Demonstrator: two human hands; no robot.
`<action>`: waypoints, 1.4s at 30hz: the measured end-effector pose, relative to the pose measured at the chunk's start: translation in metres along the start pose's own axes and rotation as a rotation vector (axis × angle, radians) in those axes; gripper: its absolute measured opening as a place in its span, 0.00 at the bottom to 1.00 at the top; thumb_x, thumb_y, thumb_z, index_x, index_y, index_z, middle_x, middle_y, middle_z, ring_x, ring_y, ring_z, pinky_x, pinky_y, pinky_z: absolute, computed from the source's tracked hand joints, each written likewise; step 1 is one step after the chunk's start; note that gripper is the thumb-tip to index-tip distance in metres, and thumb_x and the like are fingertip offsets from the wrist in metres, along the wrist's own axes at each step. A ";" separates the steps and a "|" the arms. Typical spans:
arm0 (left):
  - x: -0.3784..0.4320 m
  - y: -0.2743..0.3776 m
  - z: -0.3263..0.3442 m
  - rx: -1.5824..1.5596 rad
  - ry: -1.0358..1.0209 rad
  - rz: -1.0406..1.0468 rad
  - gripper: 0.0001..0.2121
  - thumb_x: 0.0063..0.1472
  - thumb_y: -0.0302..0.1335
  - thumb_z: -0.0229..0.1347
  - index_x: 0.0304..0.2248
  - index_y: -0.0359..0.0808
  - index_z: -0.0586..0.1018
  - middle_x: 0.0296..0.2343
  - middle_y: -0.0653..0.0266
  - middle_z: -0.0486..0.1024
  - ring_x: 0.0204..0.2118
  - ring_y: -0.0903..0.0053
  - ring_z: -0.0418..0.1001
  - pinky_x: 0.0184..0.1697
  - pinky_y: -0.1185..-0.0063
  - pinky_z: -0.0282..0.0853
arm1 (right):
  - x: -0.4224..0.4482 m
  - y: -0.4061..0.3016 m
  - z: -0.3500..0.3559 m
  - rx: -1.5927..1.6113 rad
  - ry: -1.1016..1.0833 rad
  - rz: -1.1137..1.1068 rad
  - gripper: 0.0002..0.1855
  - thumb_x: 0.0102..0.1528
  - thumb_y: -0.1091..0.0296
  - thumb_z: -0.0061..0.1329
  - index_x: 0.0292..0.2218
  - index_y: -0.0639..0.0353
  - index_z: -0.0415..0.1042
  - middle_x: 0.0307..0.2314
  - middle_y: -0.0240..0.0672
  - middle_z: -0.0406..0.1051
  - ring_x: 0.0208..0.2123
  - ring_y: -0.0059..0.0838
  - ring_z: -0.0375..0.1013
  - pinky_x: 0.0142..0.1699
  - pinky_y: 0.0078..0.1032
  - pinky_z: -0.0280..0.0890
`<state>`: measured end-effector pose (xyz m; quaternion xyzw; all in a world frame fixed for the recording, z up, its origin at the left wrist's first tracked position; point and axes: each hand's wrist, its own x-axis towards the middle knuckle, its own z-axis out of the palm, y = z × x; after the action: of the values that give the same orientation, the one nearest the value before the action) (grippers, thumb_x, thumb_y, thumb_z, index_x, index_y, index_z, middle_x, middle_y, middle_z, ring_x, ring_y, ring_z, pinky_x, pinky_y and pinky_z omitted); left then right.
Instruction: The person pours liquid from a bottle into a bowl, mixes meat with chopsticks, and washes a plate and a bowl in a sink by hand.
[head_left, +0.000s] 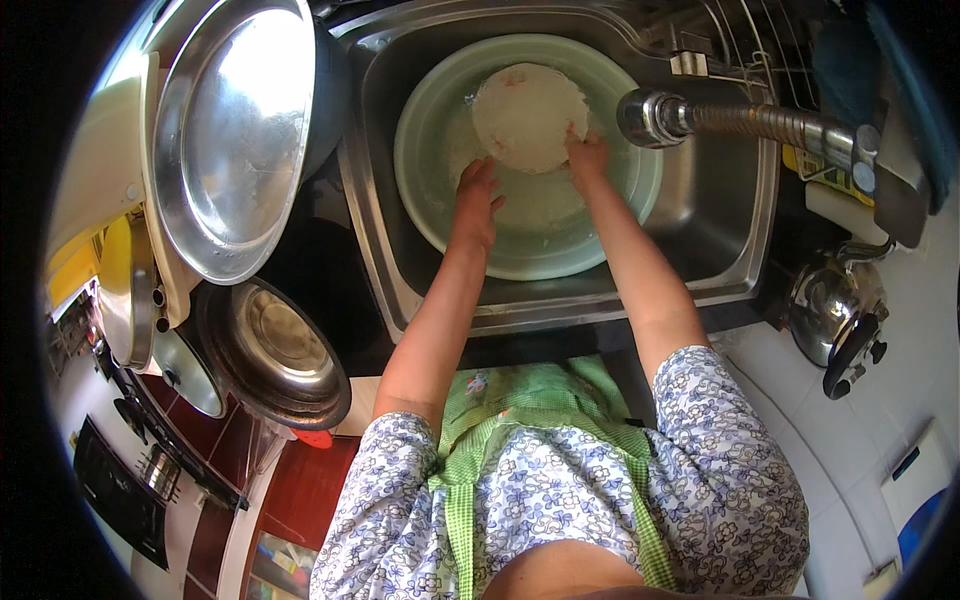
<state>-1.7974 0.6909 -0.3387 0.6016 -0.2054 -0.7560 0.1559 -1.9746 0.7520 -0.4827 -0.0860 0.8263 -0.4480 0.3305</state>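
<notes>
A round white plate (525, 120) with reddish marks near its rim lies in cloudy water. Around it is a wide pale green plastic basin (420, 225), set inside a stainless steel sink (712, 187). My right hand (589, 154) grips the plate's lower right rim, with the fingertips partly hidden. Just off the plate's lower left edge is my left hand (478, 195), its fingers apart and nothing in it. Water makes it hard to see whether anything lies beneath the plate.
A flexible metal faucet (652, 118) reaches over the basin's right edge. Left of the sink stand a large steel bowl (240, 142) and a dark-rimmed pan (277, 352). On the right are a steel kettle (829, 307) and a wire rack (750, 45).
</notes>
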 end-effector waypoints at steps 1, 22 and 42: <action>0.001 0.000 0.001 -0.033 -0.014 -0.022 0.27 0.57 0.38 0.47 0.54 0.40 0.54 0.52 0.64 0.54 0.52 0.68 0.54 0.51 0.67 0.52 | 0.001 0.001 -0.002 -0.013 -0.037 0.061 0.17 0.47 0.65 0.48 0.38 0.65 0.67 0.33 0.48 0.69 0.38 0.48 0.68 0.42 0.35 0.61; -0.053 0.021 0.003 0.426 -0.052 0.484 0.35 0.42 0.16 0.42 0.54 0.31 0.48 0.48 0.51 0.57 0.51 0.64 0.56 0.53 0.76 0.52 | -0.114 -0.078 0.002 0.172 -0.341 0.279 0.20 0.43 0.58 0.54 0.33 0.66 0.69 0.17 0.35 0.70 0.16 0.24 0.69 0.18 0.22 0.60; 0.024 -0.022 -0.034 0.065 -0.103 0.038 0.19 0.45 0.22 0.47 0.41 0.34 0.68 0.30 0.62 0.69 0.33 0.73 0.69 0.36 0.75 0.64 | -0.078 -0.043 0.005 -0.488 -0.180 -0.729 0.14 0.50 0.69 0.42 0.40 0.56 0.64 0.33 0.39 0.68 0.32 0.35 0.69 0.38 0.28 0.63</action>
<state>-1.7694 0.6941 -0.3764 0.5629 -0.2489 -0.7757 0.1397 -1.9189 0.7574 -0.4136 -0.4858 0.7914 -0.3178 0.1915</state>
